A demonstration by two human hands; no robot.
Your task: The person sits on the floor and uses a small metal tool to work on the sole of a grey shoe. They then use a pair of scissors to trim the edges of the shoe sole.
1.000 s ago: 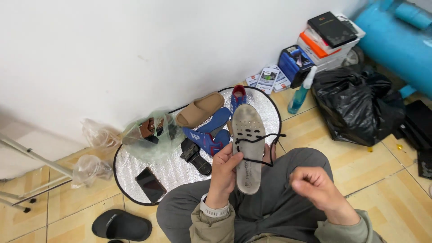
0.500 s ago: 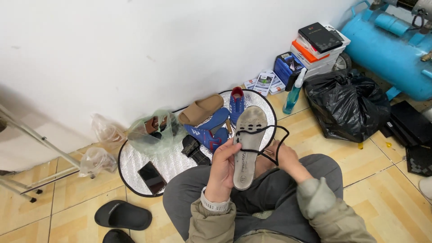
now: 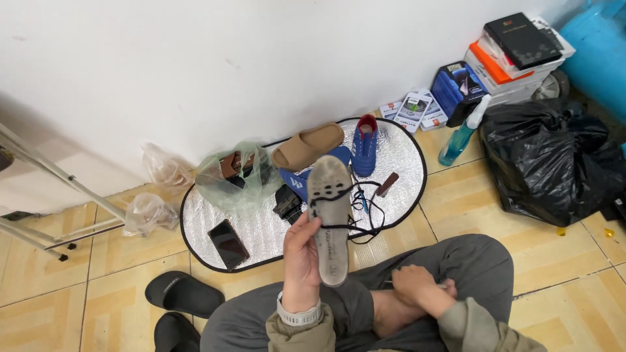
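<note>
Black rubbish bag point(image 3: 554, 160) slumped at right on the tiled floor point(image 3: 78, 287). Silver oval mat point(image 3: 261, 228) against the wall — on it a tan slide sandal point(image 3: 306, 146), a blue sports shoe point(image 3: 365, 145), a dark phone point(image 3: 228, 243). Left hand point(image 3: 301, 261) raised over the lap, fingers closed around the lower half of a grey insole point(image 3: 330, 218), held upright above the mat's near edge. Black cord point(image 3: 362, 218) threaded through the insole's holes, looping off to its right. Right hand point(image 3: 417, 288) low on the crossed legs, curled, pinching a thin needle-like tool point(image 3: 391, 282) — too small to identify.
</note>
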